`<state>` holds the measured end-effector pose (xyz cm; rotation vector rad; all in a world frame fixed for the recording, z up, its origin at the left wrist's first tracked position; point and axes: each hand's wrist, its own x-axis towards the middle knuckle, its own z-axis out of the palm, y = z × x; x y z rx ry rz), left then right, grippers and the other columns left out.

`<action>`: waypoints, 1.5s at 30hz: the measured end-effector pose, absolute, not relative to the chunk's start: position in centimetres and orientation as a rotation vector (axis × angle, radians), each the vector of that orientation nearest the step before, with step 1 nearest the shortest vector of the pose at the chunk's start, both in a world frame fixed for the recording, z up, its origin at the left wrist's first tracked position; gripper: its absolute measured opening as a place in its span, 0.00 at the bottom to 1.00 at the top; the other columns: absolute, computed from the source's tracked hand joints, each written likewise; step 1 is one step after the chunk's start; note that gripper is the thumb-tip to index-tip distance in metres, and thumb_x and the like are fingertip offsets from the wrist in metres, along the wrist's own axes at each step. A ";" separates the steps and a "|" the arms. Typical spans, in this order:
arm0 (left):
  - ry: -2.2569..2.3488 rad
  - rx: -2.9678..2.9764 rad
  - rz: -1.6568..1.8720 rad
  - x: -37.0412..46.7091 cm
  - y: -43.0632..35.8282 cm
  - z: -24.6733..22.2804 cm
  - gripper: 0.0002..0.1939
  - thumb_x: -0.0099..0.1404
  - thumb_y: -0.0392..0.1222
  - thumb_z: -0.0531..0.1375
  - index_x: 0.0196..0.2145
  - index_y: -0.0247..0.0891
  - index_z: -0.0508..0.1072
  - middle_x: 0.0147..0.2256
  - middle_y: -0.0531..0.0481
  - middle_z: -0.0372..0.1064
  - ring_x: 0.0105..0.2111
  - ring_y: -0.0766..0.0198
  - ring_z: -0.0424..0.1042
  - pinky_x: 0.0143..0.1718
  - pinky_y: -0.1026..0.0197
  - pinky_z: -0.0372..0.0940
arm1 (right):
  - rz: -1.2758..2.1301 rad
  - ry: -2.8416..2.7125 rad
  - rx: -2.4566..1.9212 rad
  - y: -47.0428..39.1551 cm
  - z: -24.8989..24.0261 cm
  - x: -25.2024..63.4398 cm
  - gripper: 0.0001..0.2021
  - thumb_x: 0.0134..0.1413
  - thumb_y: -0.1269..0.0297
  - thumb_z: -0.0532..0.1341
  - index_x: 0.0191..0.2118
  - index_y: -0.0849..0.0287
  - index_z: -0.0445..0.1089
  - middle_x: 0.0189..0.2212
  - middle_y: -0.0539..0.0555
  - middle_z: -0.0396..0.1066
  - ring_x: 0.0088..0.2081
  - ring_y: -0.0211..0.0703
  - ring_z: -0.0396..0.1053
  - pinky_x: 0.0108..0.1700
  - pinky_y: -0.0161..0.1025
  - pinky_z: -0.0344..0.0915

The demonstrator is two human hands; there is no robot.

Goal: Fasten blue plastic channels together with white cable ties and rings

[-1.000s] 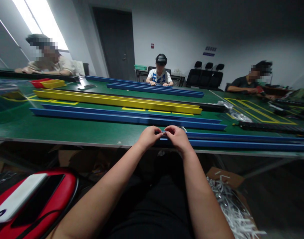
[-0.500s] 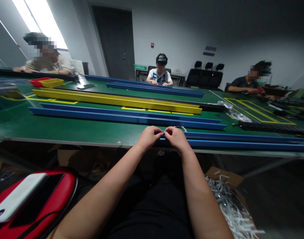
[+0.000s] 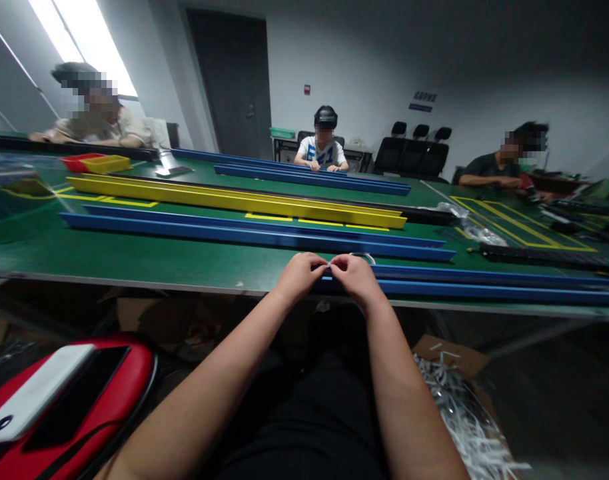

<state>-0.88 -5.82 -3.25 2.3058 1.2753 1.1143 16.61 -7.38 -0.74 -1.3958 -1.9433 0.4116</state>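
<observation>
My left hand (image 3: 300, 275) and my right hand (image 3: 352, 275) meet at the left end of a long blue channel bar (image 3: 484, 289) near the table's front edge. Fingertips of both hands are pinched together over the bar, nearly touching. Whatever they pinch is too small to make out. Behind my right hand shows a thin white loop (image 3: 363, 257). Further back lie another pair of blue bars (image 3: 234, 235) and, beyond them, yellow bars (image 3: 234, 202).
The green table (image 3: 184, 263) also bears a red tray (image 3: 79, 162), a yellow tray (image 3: 106, 163) and clear plastic wrap (image 3: 484, 233). Three people sit around it. Below right stands a box of white strips (image 3: 459, 413); a red seat (image 3: 129, 373) is at lower left.
The view has shifted very slightly, moving the scene a little to the right. Both hands keep nearly the same pinched pose at the blue bar's end.
</observation>
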 end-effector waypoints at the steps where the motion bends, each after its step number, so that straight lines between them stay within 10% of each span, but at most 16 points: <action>1: 1.277 2.307 1.117 -0.9 -5.8 -3.3 0.12 0.65 0.47 0.58 0.37 0.42 0.79 0.39 0.49 0.77 0.42 0.60 0.72 0.46 0.60 0.64 | 0.410 -1.943 -1.396 -7.4 -0.8 16.6 0.08 0.53 0.64 0.59 0.34 0.56 0.76 0.31 0.50 0.77 0.33 0.39 0.72 0.36 0.34 0.62; 29: 1.450 2.112 1.479 -1.0 -7.0 -3.9 0.04 0.59 0.36 0.60 0.32 0.40 0.75 0.38 0.49 0.74 0.42 0.61 0.71 0.50 0.57 0.63 | 0.185 -2.015 -1.567 -8.2 -0.2 15.7 0.06 0.52 0.61 0.58 0.30 0.54 0.70 0.27 0.48 0.72 0.30 0.38 0.65 0.31 0.34 0.52; 45: 1.610 1.984 1.046 -4.5 -7.1 -3.0 0.13 0.60 0.50 0.59 0.32 0.41 0.80 0.39 0.48 0.76 0.41 0.58 0.73 0.45 0.60 0.64 | 0.158 -2.008 -1.662 -8.5 -0.3 15.2 0.07 0.53 0.60 0.57 0.31 0.53 0.71 0.30 0.50 0.74 0.31 0.40 0.65 0.30 0.35 0.52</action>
